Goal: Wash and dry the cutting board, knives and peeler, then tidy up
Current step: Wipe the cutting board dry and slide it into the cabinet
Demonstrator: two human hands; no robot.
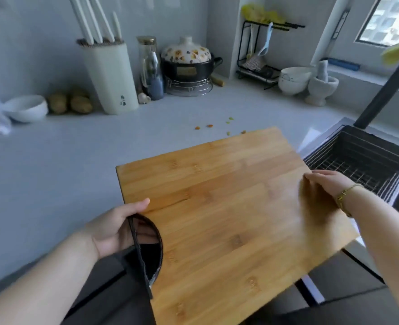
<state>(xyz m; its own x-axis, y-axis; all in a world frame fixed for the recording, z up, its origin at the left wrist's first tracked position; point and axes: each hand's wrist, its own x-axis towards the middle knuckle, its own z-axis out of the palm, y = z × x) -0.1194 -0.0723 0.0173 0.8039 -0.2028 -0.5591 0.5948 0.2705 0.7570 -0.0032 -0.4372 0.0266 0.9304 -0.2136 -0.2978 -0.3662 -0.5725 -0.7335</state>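
A large bamboo cutting board (229, 207) with a black-rimmed handle cutout is lifted off the grey counter, tilted, its right end over the counter's front edge near the sink. My left hand (114, 228) grips the board at the cutout, thumb on top. My right hand (322, 188) holds the board's right edge, fingers lying on its top face, a gold bracelet on the wrist. A white knife block (110, 76) with several white-handled knives stands at the back left. A pale blue peeler-like tool (265, 43) hangs on the black rack.
The sink (360, 160) with a wire basket lies at the right, beside a black faucet (383, 90). Small orange and green vegetable scraps (219, 126) dot the counter (53, 172). Bowls, potatoes, a glass jar, a floral-lidded pot and a mortar line the back wall.
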